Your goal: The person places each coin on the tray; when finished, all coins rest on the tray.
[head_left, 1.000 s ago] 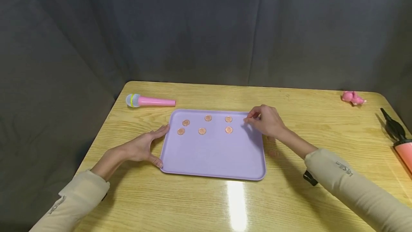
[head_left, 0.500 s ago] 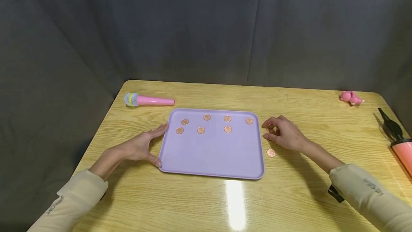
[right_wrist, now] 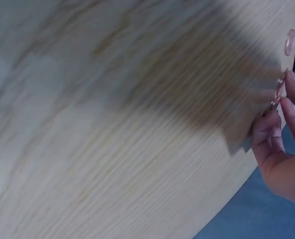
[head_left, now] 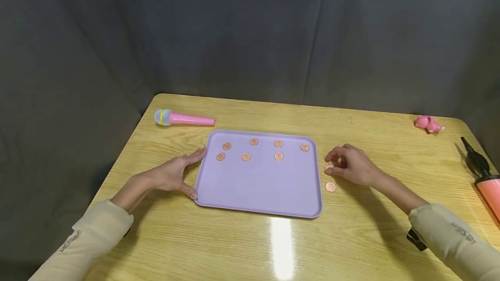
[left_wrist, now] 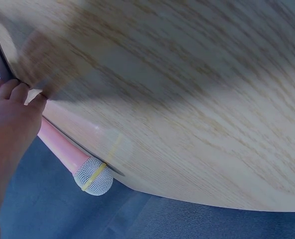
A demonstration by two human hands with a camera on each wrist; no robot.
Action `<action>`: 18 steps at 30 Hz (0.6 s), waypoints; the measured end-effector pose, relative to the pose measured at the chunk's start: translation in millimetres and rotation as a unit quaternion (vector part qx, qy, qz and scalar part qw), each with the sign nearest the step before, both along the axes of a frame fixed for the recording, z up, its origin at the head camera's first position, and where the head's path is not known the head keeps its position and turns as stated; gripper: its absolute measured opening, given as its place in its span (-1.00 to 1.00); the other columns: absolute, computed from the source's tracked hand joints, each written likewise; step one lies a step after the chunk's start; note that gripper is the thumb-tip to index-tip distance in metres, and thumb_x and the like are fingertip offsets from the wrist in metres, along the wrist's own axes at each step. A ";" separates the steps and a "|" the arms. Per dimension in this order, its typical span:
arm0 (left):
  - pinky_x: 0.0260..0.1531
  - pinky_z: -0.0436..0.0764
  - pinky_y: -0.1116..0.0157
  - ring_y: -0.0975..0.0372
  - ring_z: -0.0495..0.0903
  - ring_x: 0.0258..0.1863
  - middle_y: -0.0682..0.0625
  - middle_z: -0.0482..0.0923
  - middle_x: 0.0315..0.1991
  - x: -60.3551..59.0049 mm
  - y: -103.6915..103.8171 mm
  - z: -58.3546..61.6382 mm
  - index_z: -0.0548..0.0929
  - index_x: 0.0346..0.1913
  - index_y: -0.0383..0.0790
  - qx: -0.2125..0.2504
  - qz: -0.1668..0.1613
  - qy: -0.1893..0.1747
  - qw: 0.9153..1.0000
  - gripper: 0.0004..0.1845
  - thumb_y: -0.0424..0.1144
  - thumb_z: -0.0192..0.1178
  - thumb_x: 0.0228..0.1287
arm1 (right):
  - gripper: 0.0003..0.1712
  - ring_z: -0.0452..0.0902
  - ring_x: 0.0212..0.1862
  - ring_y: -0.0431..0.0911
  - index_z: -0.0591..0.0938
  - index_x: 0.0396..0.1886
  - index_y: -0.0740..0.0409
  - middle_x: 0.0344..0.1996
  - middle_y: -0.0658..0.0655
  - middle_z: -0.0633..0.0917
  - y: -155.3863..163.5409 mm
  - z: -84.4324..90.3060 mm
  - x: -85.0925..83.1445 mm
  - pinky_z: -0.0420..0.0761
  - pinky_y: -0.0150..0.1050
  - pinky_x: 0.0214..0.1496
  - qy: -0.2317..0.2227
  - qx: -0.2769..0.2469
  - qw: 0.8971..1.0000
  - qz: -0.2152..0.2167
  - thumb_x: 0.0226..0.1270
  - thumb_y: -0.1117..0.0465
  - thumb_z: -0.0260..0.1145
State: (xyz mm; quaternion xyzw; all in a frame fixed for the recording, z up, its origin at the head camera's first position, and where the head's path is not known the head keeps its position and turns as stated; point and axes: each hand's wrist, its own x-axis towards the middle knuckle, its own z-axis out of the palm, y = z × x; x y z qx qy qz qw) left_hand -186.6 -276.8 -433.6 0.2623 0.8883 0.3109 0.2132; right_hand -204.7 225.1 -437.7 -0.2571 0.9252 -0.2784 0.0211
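A lilac tray lies mid-table with several copper coins in two rows near its far edge. My left hand rests against the tray's left edge, fingers straight and thumb at the near-left corner; the left wrist view shows the hand beside the tray edge. My right hand is just right of the tray and pinches a copper coin low over the wood. In the right wrist view the fingertips hold that coin. Another coin lies loose on the table nearby.
A pink toy microphone lies beyond the tray's far-left corner and also shows as the microphone in the left wrist view. A small pink toy sits far right. A black and salmon pump lies at the right edge. Dark curtain surrounds the table.
My right hand left a coin at the tray's far-right corner, drew back to the table right of the tray and closed on a coin there. The left hand stayed put.
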 end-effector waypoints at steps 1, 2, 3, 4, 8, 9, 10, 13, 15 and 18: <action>0.43 -0.03 -0.08 -0.09 -0.11 0.50 -0.22 -0.14 0.54 -0.5 -0.1 0.9 -0.04 0.53 -0.31 -0.001 -0.001 -0.002 1.000 0.38 0.04 0.61 -0.32 | -0.76 0.39 -0.42 -0.11 0.67 -0.28 0.16 -0.43 0.02 0.58 1.5 -1.7 -0.1 0.44 -0.34 -0.41 0.002 -0.002 1.000 0.002 0.09 0.22 0.53; 0.42 -0.03 -0.08 -0.08 -0.12 0.50 -0.21 -0.15 0.54 -0.8 -0.2 1.7 -0.05 0.53 -0.31 -0.002 -0.002 -0.003 1.000 0.38 0.04 0.61 -0.32 | -0.78 0.39 -0.43 -0.12 0.67 -0.29 0.14 -0.44 0.00 0.59 2.5 -3.5 -0.3 0.44 -0.34 -0.42 0.006 -0.005 1.000 0.003 0.09 0.21 0.53; 0.43 -0.03 -0.08 -0.08 -0.12 0.50 -0.21 -0.15 0.54 -1.0 -0.2 2.0 -0.05 0.53 -0.31 -0.002 -0.002 -0.004 1.000 0.38 0.03 0.61 -0.32 | -0.79 0.39 -0.45 -0.14 0.66 -0.31 0.12 -0.45 -0.01 0.58 3.4 -5.4 -0.4 0.44 -0.35 -0.44 0.014 -0.007 1.000 0.003 0.09 0.22 0.53; 0.43 -0.04 -0.08 -0.08 -0.12 0.50 -0.21 -0.15 0.54 -1.0 -0.3 2.2 -0.05 0.54 -0.30 -0.002 -0.001 -0.005 1.000 0.38 0.03 0.61 -0.32 | -0.80 0.39 -0.46 -0.15 0.66 -0.33 0.11 -0.46 -0.03 0.58 3.8 -7.0 -0.5 0.44 -0.36 -0.46 0.025 -0.008 1.000 0.004 0.08 0.23 0.53; 0.43 -0.05 -0.09 -0.07 -0.12 0.50 -0.21 -0.14 0.54 -0.3 0.2 2.2 -0.04 0.54 -0.30 -0.002 0.003 -0.003 1.000 0.37 0.03 0.61 -0.32 | -0.82 0.40 -0.48 -0.22 0.66 -0.38 0.08 -0.48 -0.07 0.57 4.5 -11.4 0.0 0.45 -0.36 -0.49 0.086 0.004 0.996 0.004 0.09 0.24 0.53; 0.43 -0.04 -0.08 -0.07 -0.12 0.50 -0.21 -0.14 0.54 -0.1 0.4 2.0 -0.04 0.54 -0.30 -0.002 0.003 -0.002 1.000 0.37 0.03 0.61 -0.33 | -0.82 0.40 -0.48 -0.23 0.65 -0.37 0.07 -0.48 -0.06 0.56 4.6 -12.1 0.4 0.45 -0.36 -0.50 0.100 0.012 0.995 0.004 0.10 0.23 0.53; 0.43 -0.04 -0.08 -0.07 -0.11 0.50 -0.20 -0.14 0.54 0.2 0.6 2.0 -0.03 0.54 -0.30 -0.003 0.003 -0.002 1.000 0.37 0.03 0.61 -0.33 | -0.83 0.40 -0.48 -0.24 0.65 -0.37 0.07 -0.47 -0.06 0.56 4.7 -12.8 0.9 0.45 -0.36 -0.49 0.110 0.021 0.994 0.003 0.11 0.22 0.52; 0.43 -0.02 -0.06 -0.07 -0.11 0.50 -0.19 -0.14 0.54 0.7 1.3 1.9 -0.03 0.53 -0.30 -0.006 0.005 -0.005 1.000 0.37 0.03 0.61 -0.33 | -0.83 0.39 -0.48 -0.25 0.64 -0.35 0.08 -0.44 -0.04 0.54 4.9 -14.4 2.0 0.46 -0.34 -0.49 0.124 0.047 0.991 0.000 0.16 0.17 0.49; 0.43 -0.02 -0.07 -0.07 -0.11 0.50 -0.18 -0.15 0.54 0.9 1.9 2.0 -0.03 0.53 -0.30 -0.008 0.007 -0.008 1.000 0.37 0.03 0.61 -0.33 | -0.82 0.38 -0.48 -0.26 0.63 -0.34 0.08 -0.43 -0.04 0.53 5.1 -14.1 2.3 0.46 -0.33 -0.49 0.123 0.058 0.991 -0.001 0.18 0.15 0.48; 0.43 -0.02 -0.07 -0.07 -0.12 0.50 -0.18 -0.16 0.55 0.9 2.7 2.0 -0.04 0.54 -0.29 -0.011 0.010 -0.013 1.000 0.37 0.02 0.61 -0.32 | -0.80 0.38 -0.47 -0.26 0.59 -0.36 0.08 -0.43 -0.06 0.54 4.3 -11.7 1.1 0.46 -0.33 -0.49 0.104 0.053 0.993 -0.003 0.19 0.15 0.47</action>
